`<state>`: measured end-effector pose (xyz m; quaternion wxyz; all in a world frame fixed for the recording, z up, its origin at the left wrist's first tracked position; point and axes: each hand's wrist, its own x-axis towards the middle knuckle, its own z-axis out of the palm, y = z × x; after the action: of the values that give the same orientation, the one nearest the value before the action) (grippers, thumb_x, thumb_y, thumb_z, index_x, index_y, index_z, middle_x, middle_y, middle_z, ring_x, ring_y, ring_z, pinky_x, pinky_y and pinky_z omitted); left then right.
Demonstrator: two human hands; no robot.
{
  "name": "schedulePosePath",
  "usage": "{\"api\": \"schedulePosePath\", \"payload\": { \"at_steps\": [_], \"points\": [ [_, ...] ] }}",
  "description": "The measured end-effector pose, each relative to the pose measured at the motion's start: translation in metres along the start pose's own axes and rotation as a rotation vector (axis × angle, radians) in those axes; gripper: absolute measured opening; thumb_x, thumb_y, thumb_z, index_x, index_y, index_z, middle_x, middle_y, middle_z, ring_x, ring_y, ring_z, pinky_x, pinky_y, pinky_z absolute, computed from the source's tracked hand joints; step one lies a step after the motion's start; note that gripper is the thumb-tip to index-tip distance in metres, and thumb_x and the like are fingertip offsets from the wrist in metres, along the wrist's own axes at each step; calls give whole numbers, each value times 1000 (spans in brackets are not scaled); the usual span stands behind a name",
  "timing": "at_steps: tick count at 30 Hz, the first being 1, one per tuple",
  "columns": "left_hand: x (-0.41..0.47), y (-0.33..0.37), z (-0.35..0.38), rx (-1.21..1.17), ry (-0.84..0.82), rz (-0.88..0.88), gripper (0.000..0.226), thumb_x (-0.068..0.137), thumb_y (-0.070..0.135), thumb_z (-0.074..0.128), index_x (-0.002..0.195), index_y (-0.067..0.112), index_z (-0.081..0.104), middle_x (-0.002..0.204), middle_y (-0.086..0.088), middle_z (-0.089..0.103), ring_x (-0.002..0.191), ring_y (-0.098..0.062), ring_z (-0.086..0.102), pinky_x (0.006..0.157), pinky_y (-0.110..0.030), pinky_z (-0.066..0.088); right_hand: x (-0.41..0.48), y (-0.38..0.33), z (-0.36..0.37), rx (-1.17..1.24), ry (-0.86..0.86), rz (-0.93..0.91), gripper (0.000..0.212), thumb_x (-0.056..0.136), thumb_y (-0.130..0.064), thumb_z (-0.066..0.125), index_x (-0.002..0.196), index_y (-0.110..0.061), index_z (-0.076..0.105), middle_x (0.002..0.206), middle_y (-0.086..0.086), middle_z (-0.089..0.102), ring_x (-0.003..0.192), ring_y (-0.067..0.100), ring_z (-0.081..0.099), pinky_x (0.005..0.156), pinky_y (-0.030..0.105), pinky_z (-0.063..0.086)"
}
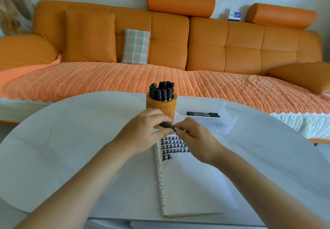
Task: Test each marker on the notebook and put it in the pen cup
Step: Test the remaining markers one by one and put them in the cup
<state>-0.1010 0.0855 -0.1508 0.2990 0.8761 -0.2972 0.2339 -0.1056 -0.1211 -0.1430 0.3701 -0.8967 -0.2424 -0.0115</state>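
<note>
— What lies nearest?
— The notebook [187, 184], open flat on the white table [71, 139] close to its near edge. The paper is matte cream with a speckled strip down the left margin. Rows of thick black test strokes fill the top of the page, and the lower part is bare.

— And the hands?
— They meet just above those strokes. The left hand [144, 130] curls fingers and thumb round a slim black marker [167, 125]. The right hand [196, 139], slightly blurred, pinches its other end. I cannot tell whether the cap is on.

— Room around them?
— The tabletop is smooth with a rounded far edge. A wide bare stretch opens to the left.

— Behind the hands?
— The pen cup [160, 107] stands just behind the left hand. It is a tan, wood-like cylinder packed with upright capped markers [161, 91]. Just beside it on the right sits a translucent ribbed plastic tray [226, 121] with two markers [202, 114] lying side by side in it.

— Farthest?
— An orange quilted sofa [223, 50] with a ribbed knit throw [107, 78] over the seat and a plaid cushion [135, 46] against the back.
</note>
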Motion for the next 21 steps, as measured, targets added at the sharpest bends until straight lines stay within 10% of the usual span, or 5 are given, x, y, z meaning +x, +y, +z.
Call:
{"api": "schedulePosePath", "payload": {
  "at_steps": [4,8,17,21],
  "points": [
    [22,-9,-3,-5,213,-104,36,91,30,62,125,20,57,114,7,55,106,-9,50,91,-25,42,21,1,-18,222,217,86,14,99,-19,57,97,-26,70,72,-11,55,56,-2,47,57,14,34],
    [41,-28,-7,-12,383,-264,45,89,20,64,132,18,50,127,4,49,119,-14,42,100,-31,39,52,-6,-40,420,419,115,13,95,-19,64,102,-27,72,88,-5,72,77,8,65,71,26,51],
    [85,-52,-10,-273,5,-494,99,72,54,77,149,36,17,157,6,23,143,-17,23,114,-43,27,118,-8,-47,282,533,28,24,93,-15,65,114,-24,59,89,-4,69,80,15,72,77,51,59],
    [89,-59,-3,-326,-16,-494,94,75,50,77,149,37,20,151,6,35,136,-18,37,106,-34,34,119,4,-38,173,461,1,55,91,-17,69,135,-37,43,87,-3,72,76,9,70,67,34,58]
  ]
}}
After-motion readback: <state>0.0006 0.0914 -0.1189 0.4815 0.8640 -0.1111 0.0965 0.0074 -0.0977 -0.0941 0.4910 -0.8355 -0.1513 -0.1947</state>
